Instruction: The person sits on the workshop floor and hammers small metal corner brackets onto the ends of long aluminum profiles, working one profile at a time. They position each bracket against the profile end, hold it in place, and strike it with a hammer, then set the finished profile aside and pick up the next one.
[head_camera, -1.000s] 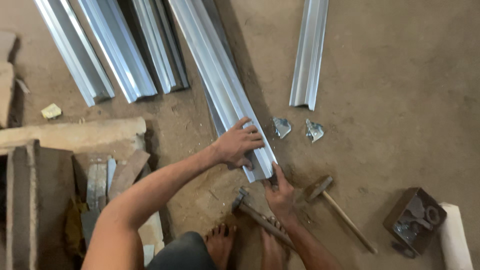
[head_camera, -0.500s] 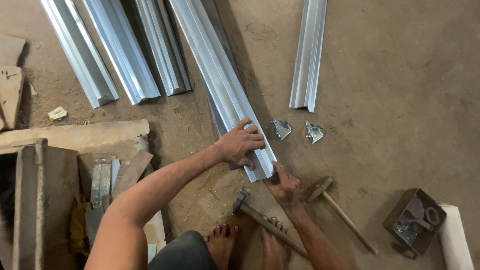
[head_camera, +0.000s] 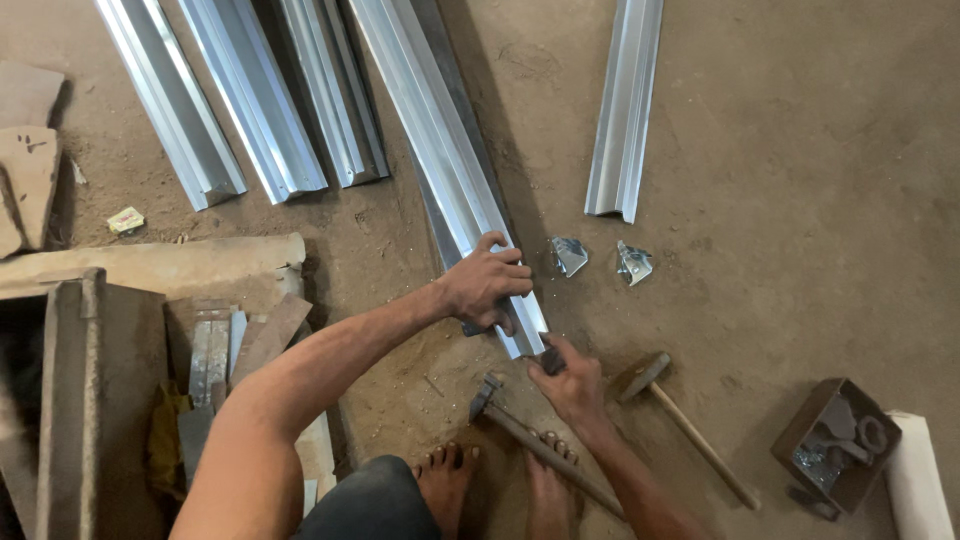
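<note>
A packed dirt floor (head_camera: 800, 200) fills the view, and on it lie long silvery metal channels side by side: three at the upper left (head_camera: 260, 100), one apart at the upper right (head_camera: 625, 110), and a longer channel (head_camera: 440, 150) running down the middle toward the person. At the left edge stand wooden blocks and planks (head_camera: 150, 265), with metal strips (head_camera: 210, 360) lying among them. The left hand (head_camera: 485, 285) presses down on the near end of the long channel, fingers curled over its top edge and gripping it. The right hand (head_camera: 572, 380) sits just below the channel's cut end, fingers closed around a small dark piece at that end; what the piece is cannot be told. Two hammers lie near this hand, one (head_camera: 540, 445) by the bare feet (head_camera: 500, 485), the other (head_camera: 685, 425) to its right. A small open box of metal parts (head_camera: 835, 445) rests at lower right, and two small folded metal brackets (head_camera: 600, 258) lie beside the channel.
</note>
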